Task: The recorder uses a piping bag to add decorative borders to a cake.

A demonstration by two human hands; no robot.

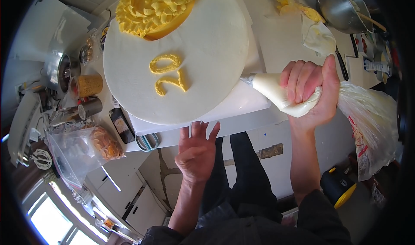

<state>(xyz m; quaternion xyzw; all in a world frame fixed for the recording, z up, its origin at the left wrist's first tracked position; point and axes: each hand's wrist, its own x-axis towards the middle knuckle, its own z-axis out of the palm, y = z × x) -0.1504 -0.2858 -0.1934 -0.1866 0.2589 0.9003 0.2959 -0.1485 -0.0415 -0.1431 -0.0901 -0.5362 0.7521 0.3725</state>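
A large round cake (129, 76) with smooth white icing stands on a white board (242, 104). Yellow piped figures (166, 63) lie on its top, and a ring of ruffled yellow icing (155, 7) rises at the far side. My right hand (311, 87) is wrapped round a piping bag (274, 89) full of pale cream. The bag's metal tip (247, 78) points left, at the cake's right edge; whether it touches is hard to tell. My left hand (196, 152) holds nothing, palm up with fingers apart, its fingertips at the board's near edge.
Blue-handled scissors (148, 143) and a phone (121, 125) lie left of the board. Beyond them are a tub of crumbs (88, 86) and a plastic bag of slices (106, 143). A steel bowl (341, 9) and a used piping bag (319, 37) sit at the far right.
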